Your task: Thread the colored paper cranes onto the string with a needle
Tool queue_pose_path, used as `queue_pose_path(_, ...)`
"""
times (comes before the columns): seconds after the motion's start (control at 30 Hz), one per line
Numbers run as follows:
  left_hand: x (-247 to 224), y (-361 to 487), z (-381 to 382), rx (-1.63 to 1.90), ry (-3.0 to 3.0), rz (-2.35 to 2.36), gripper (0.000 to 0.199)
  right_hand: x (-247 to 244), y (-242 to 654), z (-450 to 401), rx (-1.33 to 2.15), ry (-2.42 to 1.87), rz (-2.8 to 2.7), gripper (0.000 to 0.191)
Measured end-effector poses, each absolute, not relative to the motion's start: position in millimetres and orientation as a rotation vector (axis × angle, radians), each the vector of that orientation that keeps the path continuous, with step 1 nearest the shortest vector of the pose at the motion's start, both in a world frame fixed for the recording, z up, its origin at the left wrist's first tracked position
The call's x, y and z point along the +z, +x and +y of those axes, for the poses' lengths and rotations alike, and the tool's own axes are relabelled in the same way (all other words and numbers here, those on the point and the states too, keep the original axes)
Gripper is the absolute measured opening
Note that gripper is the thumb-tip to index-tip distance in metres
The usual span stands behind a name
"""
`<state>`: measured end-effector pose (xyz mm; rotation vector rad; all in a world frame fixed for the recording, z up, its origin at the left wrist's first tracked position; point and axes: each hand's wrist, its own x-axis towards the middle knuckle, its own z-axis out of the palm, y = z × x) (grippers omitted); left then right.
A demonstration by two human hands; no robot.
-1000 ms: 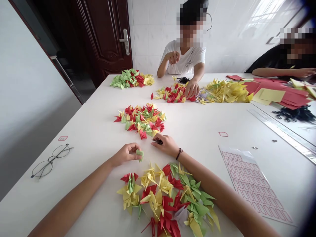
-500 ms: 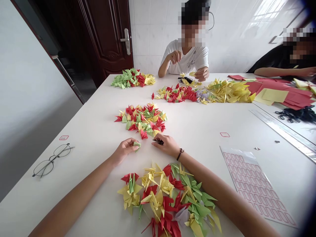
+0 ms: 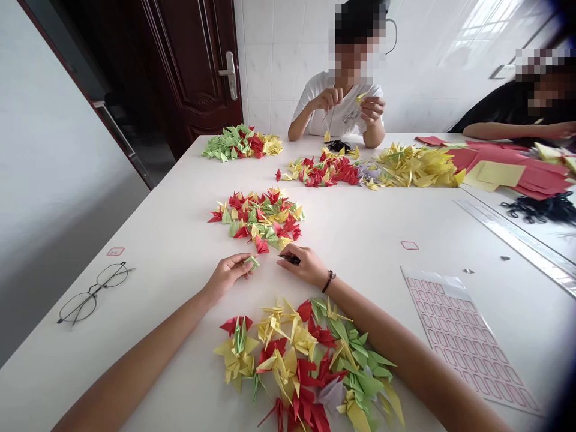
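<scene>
Between the thumb and fingers of my left hand [image 3: 228,275] is a small folded green paper piece [image 3: 252,262]. My right hand [image 3: 306,264] rests on the white table [image 3: 171,240], closed round a small dark tool [image 3: 290,258]; its exact kind is hard to make out. Just beyond both hands lies a pile of red, yellow and green folded paper cranes [image 3: 258,216]. Nearer to me, between my forearms, spreads another group of folded cranes [image 3: 306,360] in red, yellow, green and pale purple.
Glasses [image 3: 93,292] lie at the left; a sticker sheet [image 3: 470,339] and a clear ruler [image 3: 517,240] at the right. Across the table sits a person in white [image 3: 346,108] behind more crane piles [image 3: 333,171]. Another person in black [image 3: 495,108] is by red paper [image 3: 517,165].
The green paper in my left hand has turned and shifted slightly right. My right hand stays put. The person across has raised a hand with a yellow piece.
</scene>
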<state>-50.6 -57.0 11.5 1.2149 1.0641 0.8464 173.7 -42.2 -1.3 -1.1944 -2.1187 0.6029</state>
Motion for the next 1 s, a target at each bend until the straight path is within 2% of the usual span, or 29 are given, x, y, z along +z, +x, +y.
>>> queue_pose_path(0.13,10.9,-49.5,-57.6,0.861,1.228,1.091,0.043,-2.2,173.6,-43.6,0.594,-1.139,-2.103,0.020)
queue_pose_path(0.4,12.2,-40.5,-58.7,0.875,1.343,1.162,0.033,-4.3,172.8,-42.9,0.562,-1.133,-2.122,0.018)
queue_pose_path(1.0,-0.2,-24.4,-35.6,0.894,1.613,1.079,0.029,-0.8,171.0,-43.1,0.583,-1.171,-2.113,0.016)
